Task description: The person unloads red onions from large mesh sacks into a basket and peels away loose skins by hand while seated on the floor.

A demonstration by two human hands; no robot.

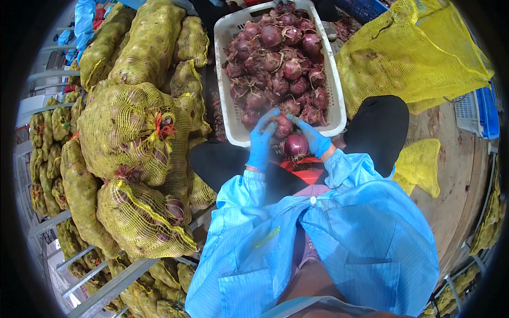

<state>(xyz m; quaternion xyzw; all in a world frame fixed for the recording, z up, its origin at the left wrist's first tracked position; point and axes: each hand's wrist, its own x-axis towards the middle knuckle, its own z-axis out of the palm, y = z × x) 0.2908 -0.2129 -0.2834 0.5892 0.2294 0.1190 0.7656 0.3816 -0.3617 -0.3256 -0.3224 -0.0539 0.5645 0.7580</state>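
My left hand [260, 139], in a blue glove, curls its fingers around the left side of a red onion [283, 126]. From the other side my right hand [312, 135], gloved alike, reaches its fingers to the same onion. A smoother, shinier red onion [296, 146] sits just below it, close against my right palm; what supports it is hidden. Both hands are at the near rim of a white plastic crate [338, 95], which holds a heap of red onions [274, 63] with dry, loose skins. Something red [308, 171] shows between my knees, below the onions.
Yellow mesh sacks of onions [123, 127] are piled at my left beside metal rails [115, 288]. Another yellow mesh sack [377, 67] lies at the right, near a blue crate [487, 111]. A yellow mesh piece [417, 165] lies on the floor. Another person's gloved hand [284, 7] is at the crate's far end.
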